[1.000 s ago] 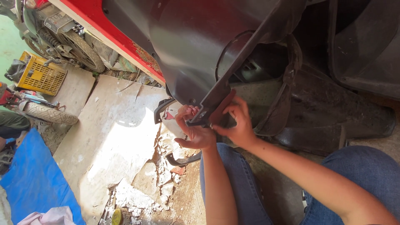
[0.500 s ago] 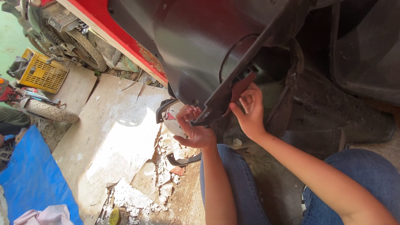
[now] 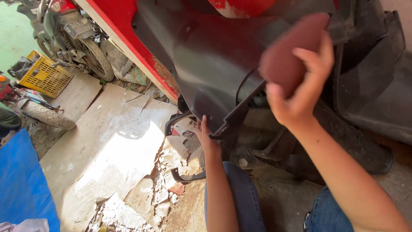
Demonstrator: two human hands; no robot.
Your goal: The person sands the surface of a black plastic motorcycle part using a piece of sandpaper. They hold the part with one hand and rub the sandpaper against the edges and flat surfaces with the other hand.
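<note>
While L hand (image 3: pixel 209 144) steadies black panel (image 3: pixel 214 64), R hand (image 3: pixel 300 92) grips maroon sandpaper (image 3: pixel 292 51).

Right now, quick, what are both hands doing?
Left hand: closed on the lower edge of the black scooter panel.
Right hand: raised, closed on a reddish-brown piece of sandpaper.

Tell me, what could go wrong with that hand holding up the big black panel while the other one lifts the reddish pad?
The left hand alone grips the bottom edge of the black panel, so it might slip or swing down. The right hand pinches the reddish-brown abrasive sheet loosely by one side, so it could drop onto the broken, dusty floor. A black curved part lies by the knee and could be knelt on.
</note>
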